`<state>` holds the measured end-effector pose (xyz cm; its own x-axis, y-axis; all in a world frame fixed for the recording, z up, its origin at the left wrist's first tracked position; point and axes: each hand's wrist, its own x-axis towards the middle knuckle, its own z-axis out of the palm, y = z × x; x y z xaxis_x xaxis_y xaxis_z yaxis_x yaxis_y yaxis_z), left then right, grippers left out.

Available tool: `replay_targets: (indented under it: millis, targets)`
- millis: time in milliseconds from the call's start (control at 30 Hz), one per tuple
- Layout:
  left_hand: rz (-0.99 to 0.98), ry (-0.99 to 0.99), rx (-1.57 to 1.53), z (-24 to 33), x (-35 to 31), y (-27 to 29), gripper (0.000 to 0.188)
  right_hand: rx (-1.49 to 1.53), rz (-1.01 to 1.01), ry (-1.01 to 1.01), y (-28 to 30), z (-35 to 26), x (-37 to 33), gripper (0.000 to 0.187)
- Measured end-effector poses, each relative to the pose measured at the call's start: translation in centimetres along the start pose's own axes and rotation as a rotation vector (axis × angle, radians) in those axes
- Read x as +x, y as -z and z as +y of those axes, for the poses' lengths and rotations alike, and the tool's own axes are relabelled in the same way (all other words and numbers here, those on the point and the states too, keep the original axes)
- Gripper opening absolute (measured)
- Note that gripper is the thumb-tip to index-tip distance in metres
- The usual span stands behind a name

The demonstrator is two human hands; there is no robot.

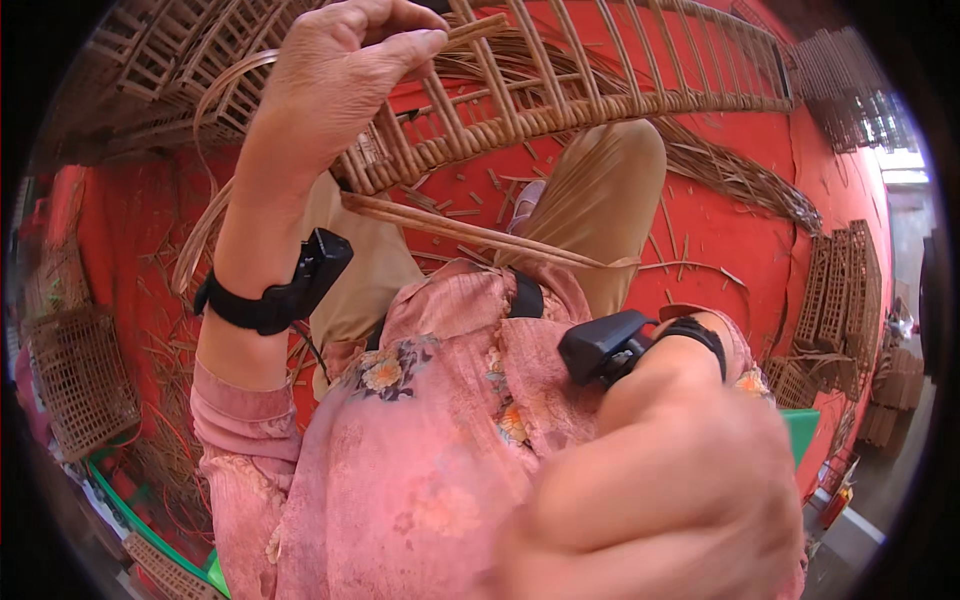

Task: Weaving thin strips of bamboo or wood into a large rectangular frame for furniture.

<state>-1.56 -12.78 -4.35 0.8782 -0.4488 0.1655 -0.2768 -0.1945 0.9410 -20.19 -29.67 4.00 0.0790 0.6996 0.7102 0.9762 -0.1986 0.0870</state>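
Note:
A long ladder-like rattan frame (560, 118) with wrapped edges and slim crossbars lies across my knees. At its near-left end, my left hand (345, 70) is closed, thumb and fingers pinching a flat rattan strip (476, 30) above the crossbars. Another pale strip (480, 235) runs from beneath the frame's left end toward the right, over my lap. Close to the camera, my right hand (665, 490) is raised in front of my chest, apart from the frame. It looks curled, but motion smears its fingers, and I cannot see whether it holds anything.
Loose rattan strands (730, 165) lie in a bundle beyond the frame. Cut scraps litter the red floor covering (730, 225). Woven lattice panels are stacked at the upper left (165, 60), a lattice basket (85, 380) stands at left, and more panels (845, 290) stand at right.

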Motion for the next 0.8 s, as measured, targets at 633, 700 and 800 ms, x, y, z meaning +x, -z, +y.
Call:
replay_targets:
  millis: [633, 700, 800]
  targets:
    - [0.173, -0.107, 0.514, 2.5, -2.4, -2.0, 0.015, 0.451, 0.056, -1.309, -3.2, 14.6, -7.6, 0.037]
    - [0.123, -0.122, 0.495, 2.0, -1.7, -1.8, 0.015, 0.471, -0.074, -1.319, -3.5, 15.6, -7.7, 0.038]
    - [0.056, -0.08, 0.457, 1.5, -1.4, -1.6, 0.014, 0.486, -0.243, -1.216, -3.4, 16.1, -7.2, 0.038]
